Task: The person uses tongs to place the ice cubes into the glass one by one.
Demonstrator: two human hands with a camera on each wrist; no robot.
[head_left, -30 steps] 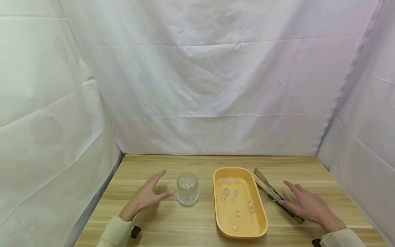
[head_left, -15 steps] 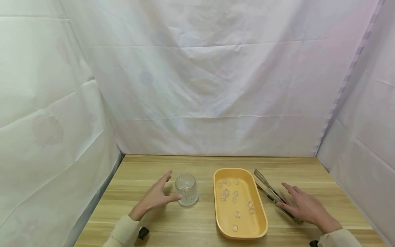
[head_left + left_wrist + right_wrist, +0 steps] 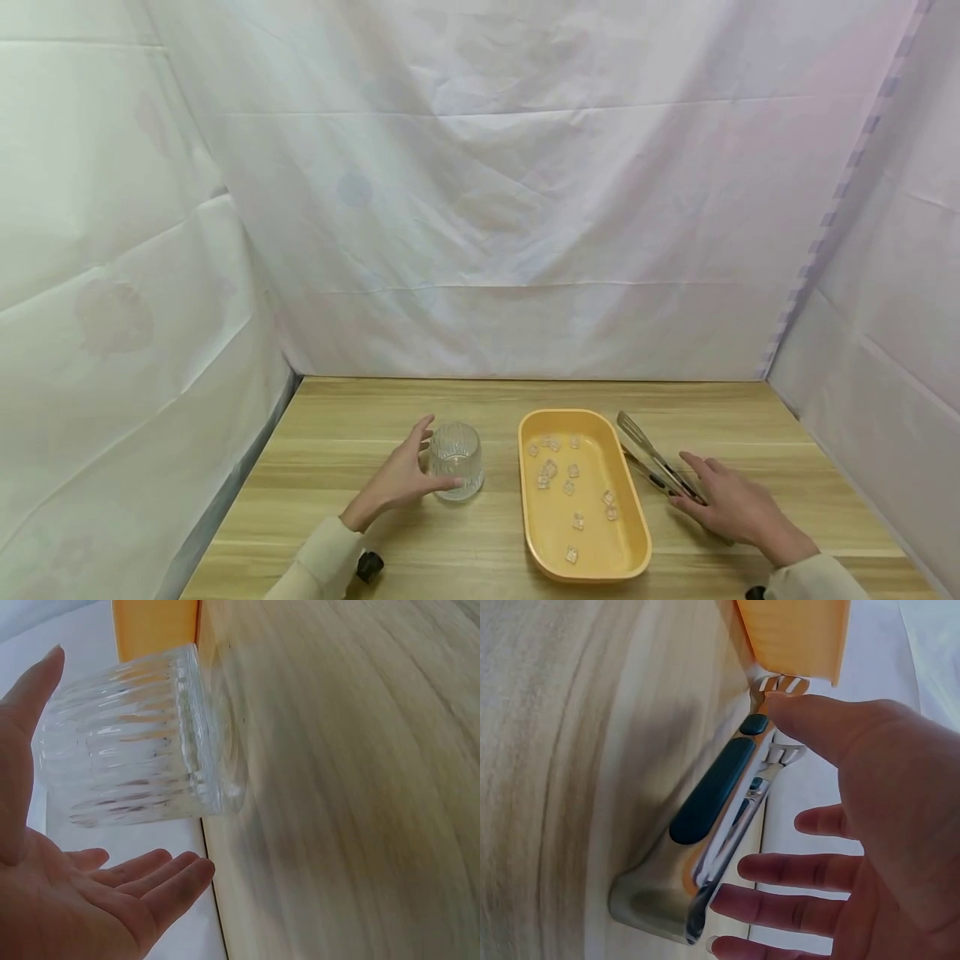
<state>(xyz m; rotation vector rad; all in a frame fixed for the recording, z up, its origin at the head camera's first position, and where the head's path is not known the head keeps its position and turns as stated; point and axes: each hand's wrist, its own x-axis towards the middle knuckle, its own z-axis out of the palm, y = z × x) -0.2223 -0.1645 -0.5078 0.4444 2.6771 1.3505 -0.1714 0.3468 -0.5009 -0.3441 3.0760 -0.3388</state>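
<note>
A ribbed clear glass (image 3: 459, 458) stands on the wooden table, left of the middle. My left hand (image 3: 397, 479) is spread at its left side, thumb in front and fingers behind. The left wrist view shows a gap between those fingers and the glass (image 3: 135, 742). Metal tongs (image 3: 643, 438) with dark grip pads lie slanted to the right of a yellow tray (image 3: 600, 546). Over their handle end hovers my right hand (image 3: 738, 504), its fingers extended and the thumb near one arm of the tongs (image 3: 712, 791). Whether that thumb touches is unclear.
Several small clear cubes (image 3: 550, 468) lie scattered in the tray, between the glass and the tongs. White cloth (image 3: 480, 208) hangs behind the table (image 3: 360, 400) and along both sides.
My left hand has moved right, from beside the glass to partly around it. The right hand has shifted slightly left and lower over the tongs. Tray and cubes have stayed put.
</note>
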